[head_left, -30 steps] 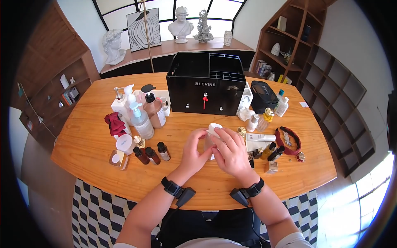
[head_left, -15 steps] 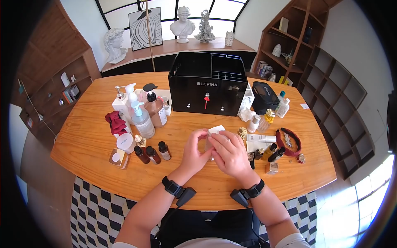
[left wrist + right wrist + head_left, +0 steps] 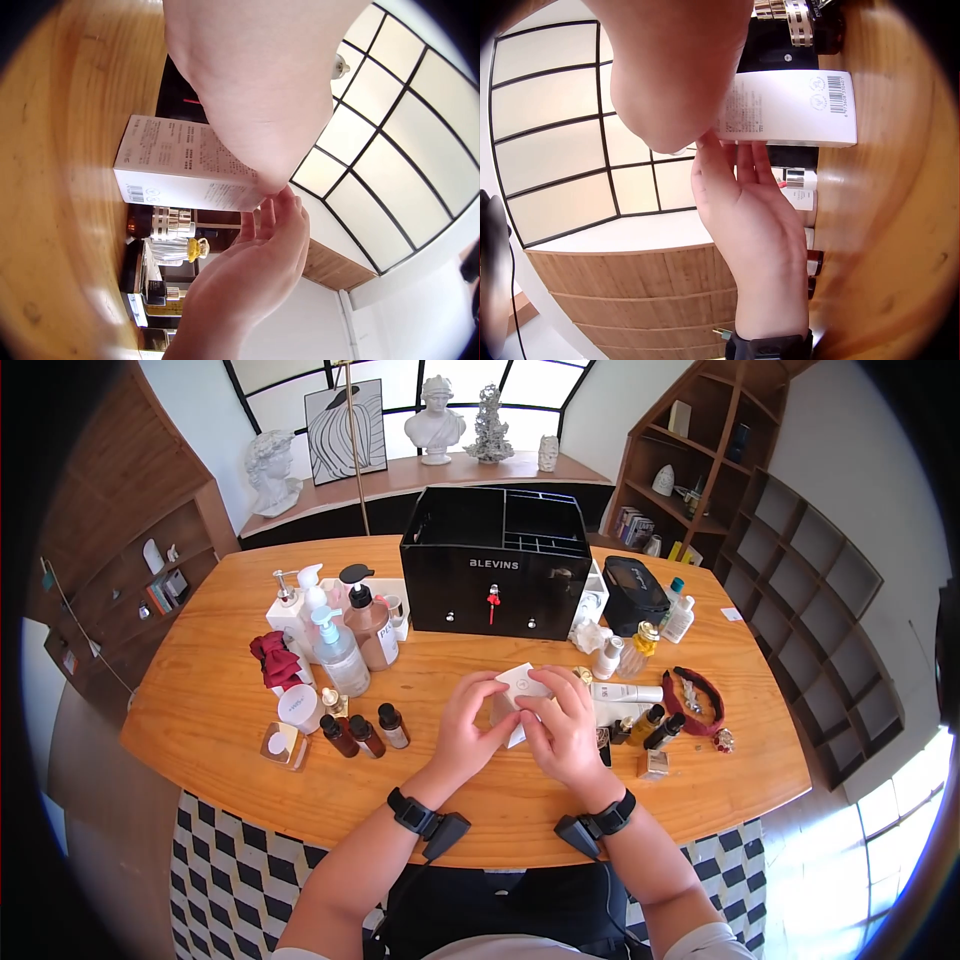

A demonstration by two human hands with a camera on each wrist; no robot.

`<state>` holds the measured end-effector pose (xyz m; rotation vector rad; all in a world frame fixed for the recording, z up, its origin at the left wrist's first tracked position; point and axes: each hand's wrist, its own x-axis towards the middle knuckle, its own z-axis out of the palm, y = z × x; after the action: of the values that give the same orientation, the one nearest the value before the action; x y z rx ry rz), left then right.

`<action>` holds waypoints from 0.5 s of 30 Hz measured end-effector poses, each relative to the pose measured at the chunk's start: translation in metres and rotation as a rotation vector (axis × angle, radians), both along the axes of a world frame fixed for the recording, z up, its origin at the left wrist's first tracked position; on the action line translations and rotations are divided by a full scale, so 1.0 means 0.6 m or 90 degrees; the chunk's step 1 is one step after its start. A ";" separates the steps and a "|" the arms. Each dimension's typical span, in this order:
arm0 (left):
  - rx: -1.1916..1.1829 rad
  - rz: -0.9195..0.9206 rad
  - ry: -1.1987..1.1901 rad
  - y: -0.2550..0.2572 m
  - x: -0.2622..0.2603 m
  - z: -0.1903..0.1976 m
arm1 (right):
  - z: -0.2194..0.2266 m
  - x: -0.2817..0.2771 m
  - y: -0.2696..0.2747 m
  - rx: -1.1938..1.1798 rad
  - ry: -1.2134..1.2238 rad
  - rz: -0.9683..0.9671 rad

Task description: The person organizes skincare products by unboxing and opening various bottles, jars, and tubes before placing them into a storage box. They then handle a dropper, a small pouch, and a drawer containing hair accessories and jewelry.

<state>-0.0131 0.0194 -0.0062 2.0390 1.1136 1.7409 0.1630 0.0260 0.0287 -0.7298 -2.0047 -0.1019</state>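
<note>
A tall white carton [image 3: 521, 682] with fine print and a barcode stands upright on the wooden table, close to its near side. A small round mark shows on its top in the head view. My left hand [image 3: 468, 718] holds the carton's left side near the top, thumb toward me and fingers reaching round the far side. From the right, my right hand [image 3: 566, 728] grips the upper edge, its thumb and fingertips at the top. In the left wrist view the carton's printed sides [image 3: 180, 161] show below the hands. The right wrist view shows its barcode side [image 3: 802, 105].
Behind the carton stands a black BLEVINS organizer [image 3: 495, 585] with drawers. Pump bottles [image 3: 343, 650] and several small dark bottles [image 3: 366, 738] are on the left. On the right are a white tube [image 3: 627, 693], perfume bottles [image 3: 637, 650], a red headband [image 3: 705, 695] and a black case [image 3: 635, 595].
My right fingers have drawn back from over the carton's top, so more of it shows. The left hand keeps its place. The head view has shifted slightly.
</note>
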 end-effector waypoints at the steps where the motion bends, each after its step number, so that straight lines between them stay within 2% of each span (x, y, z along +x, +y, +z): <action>1: 0.003 -0.001 0.003 0.000 -0.001 0.002 | 0.000 -0.001 0.001 0.002 0.002 0.000; 13: -0.056 -0.045 0.043 0.001 -0.002 -0.010 | 0.002 0.004 -0.003 0.028 0.029 0.029; 15: -0.099 -0.064 -0.012 0.003 0.002 -0.020 | 0.000 0.007 -0.003 0.018 0.079 0.022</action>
<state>-0.0121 0.0214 -0.0180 1.9473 1.0846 1.5708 0.1670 0.0244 0.0285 -0.6675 -1.8932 -0.0627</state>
